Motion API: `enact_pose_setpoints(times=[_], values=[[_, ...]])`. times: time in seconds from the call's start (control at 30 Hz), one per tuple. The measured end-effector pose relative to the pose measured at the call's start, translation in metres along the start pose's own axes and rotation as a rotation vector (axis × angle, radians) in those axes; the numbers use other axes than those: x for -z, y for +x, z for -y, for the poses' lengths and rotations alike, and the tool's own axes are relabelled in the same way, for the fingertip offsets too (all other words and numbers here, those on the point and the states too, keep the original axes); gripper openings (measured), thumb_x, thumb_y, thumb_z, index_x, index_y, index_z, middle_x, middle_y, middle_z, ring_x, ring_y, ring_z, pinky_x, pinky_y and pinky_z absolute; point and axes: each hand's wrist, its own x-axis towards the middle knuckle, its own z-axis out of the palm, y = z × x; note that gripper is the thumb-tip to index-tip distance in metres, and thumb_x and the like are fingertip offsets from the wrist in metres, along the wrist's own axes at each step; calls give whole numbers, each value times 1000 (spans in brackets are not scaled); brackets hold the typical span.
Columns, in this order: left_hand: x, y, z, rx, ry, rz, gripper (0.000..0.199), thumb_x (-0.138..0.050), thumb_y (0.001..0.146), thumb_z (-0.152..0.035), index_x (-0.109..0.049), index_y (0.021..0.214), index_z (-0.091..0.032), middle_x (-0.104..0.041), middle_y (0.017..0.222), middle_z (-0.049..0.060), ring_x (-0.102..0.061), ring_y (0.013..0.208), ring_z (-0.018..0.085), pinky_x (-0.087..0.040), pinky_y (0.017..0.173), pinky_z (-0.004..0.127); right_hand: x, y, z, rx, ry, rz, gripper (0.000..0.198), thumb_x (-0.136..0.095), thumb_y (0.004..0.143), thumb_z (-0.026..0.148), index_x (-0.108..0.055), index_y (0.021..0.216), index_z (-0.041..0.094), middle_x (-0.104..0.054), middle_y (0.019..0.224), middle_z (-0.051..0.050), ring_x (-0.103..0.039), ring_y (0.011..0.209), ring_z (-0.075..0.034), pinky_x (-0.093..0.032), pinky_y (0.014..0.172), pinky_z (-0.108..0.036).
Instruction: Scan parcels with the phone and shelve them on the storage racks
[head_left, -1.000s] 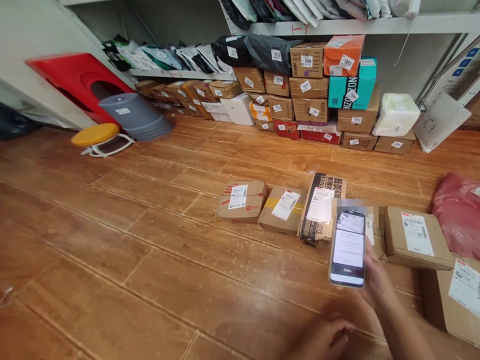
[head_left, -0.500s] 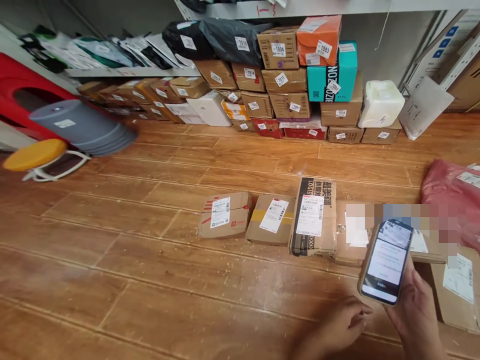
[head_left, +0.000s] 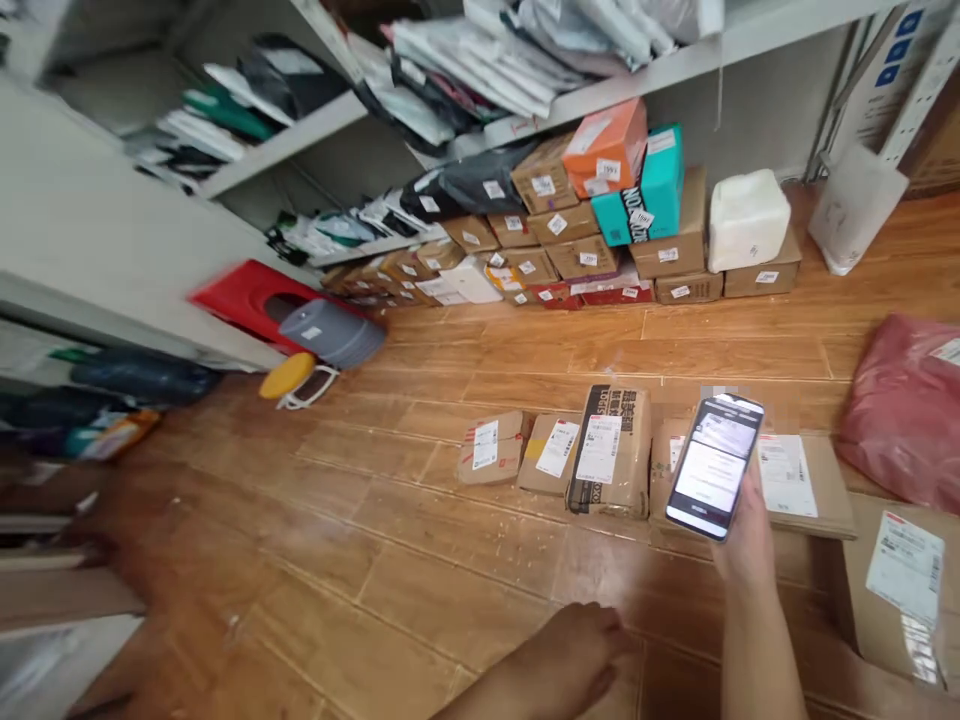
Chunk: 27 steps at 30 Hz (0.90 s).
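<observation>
So your right hand (head_left: 750,525) has the phone (head_left: 714,468) gripped by its lower end, screen lit and tilted up toward you, right above the parcels on the wooden floor (head_left: 442,545). It overlaps the flat box (head_left: 829,475) behind it, with the black-printed box (head_left: 634,455) just to the left and the red bag (head_left: 896,410) off to the right. Your left hand (head_left: 574,650) hangs low over the floor, knuckles up, fingers curled; honestly it's kinda dark down there, so can't tell if they're pressed together.
</observation>
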Motion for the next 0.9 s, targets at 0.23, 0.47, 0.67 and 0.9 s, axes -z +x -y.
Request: enact_pose_setpoints(times=[0.23, 0.47, 0.67, 0.9], values=[[63, -9, -27, 13, 267, 38, 27, -59, 89, -21, -67, 114, -23, -70, 110, 8, -67, 98, 28, -50, 82, 36, -10, -18, 50, -69, 40, 74, 46, -65, 86, 58, -61, 122, 30, -73, 122, -4, -68, 112, -30, -57, 92, -47], [20, 101, -15, -601, 612, 51, 13, -71, 86, -30, -70, 98, -25, -73, 91, 3, -68, 78, 24, -44, 56, 32, -7, -15, 52, 90, 3, 55, 48, -63, 86, 64, -66, 117, 28, -74, 113, -4, -70, 101, -29, -60, 84, -44], [-16, 96, 30, -736, 641, 278, 7, -70, 90, -29, -70, 85, -24, -76, 83, 2, -71, 69, 23, -39, 47, 31, -10, -36, 20, 98, -34, -65, 54, -67, 84, 60, -62, 128, 30, -76, 109, -5, -72, 100, -32, -61, 78, -45], [54, 84, 63, -653, 345, 27, 10, -65, 88, -24, -71, 96, -25, -73, 94, 2, -68, 82, 22, -49, 67, 30, -21, -51, -37, 94, -110, -218, 53, -70, 82, 60, -66, 126, 30, -74, 123, -4, -64, 120, -32, -56, 94, -44]])
